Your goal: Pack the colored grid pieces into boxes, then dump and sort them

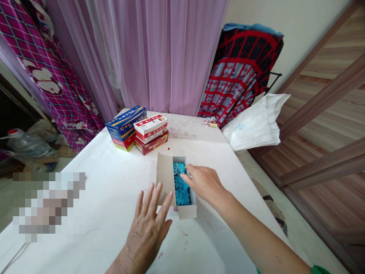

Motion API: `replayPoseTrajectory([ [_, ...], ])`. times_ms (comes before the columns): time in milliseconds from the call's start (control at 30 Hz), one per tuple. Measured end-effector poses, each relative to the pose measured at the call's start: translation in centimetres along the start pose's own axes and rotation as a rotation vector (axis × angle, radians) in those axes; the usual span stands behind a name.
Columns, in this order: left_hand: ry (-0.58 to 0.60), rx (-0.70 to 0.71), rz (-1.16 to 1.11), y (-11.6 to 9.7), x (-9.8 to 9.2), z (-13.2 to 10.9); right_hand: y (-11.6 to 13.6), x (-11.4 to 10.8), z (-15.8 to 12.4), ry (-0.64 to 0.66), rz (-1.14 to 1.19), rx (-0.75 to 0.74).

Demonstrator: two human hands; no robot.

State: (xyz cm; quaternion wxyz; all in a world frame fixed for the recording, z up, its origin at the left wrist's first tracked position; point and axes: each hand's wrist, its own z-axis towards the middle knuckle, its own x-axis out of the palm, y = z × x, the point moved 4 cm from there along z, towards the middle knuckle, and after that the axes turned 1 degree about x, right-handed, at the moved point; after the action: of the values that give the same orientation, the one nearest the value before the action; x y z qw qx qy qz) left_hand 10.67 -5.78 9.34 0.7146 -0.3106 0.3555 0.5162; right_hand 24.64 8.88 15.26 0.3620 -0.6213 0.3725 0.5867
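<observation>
An open cardboard box (188, 210) lies on the white table (114, 190), its lid flap (164, 173) folded out to the left. Inside it are many small blue pieces (181, 186). My right hand (203, 182) reaches over the box from the right, its fingertips on the blue pieces; whether it pinches one is hidden. My left hand (148, 222) is open with its fingers spread, the fingertips touching the lower edge of the lid flap.
Stacked boxes stand at the back of the table: a blue one (125, 122) on a red one, and a white-red one (150, 128) on a red one (151, 144). A white bag (256, 123) lies at the right edge. Pink curtains (159, 53) hang behind.
</observation>
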Motion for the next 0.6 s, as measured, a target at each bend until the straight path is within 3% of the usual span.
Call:
replayPoseTrajectory([
  [100,-0.004,-0.166,-0.124,0.6,0.3,-1.1,-3.2,-1.2,0.0,-0.089,0.072,0.121],
  [167,0.04,-0.282,-0.244,0.9,1.0,-1.9,-4.2,-0.9,0.3,-0.098,0.083,0.111],
  [367,0.06,-0.362,-0.425,0.6,1.7,-2.3,-1.2,1.4,3.2,-0.074,0.019,-0.269],
  [600,0.075,-0.348,-0.393,0.3,1.0,-1.7,0.3,2.8,5.6,0.026,-0.04,-0.467],
])
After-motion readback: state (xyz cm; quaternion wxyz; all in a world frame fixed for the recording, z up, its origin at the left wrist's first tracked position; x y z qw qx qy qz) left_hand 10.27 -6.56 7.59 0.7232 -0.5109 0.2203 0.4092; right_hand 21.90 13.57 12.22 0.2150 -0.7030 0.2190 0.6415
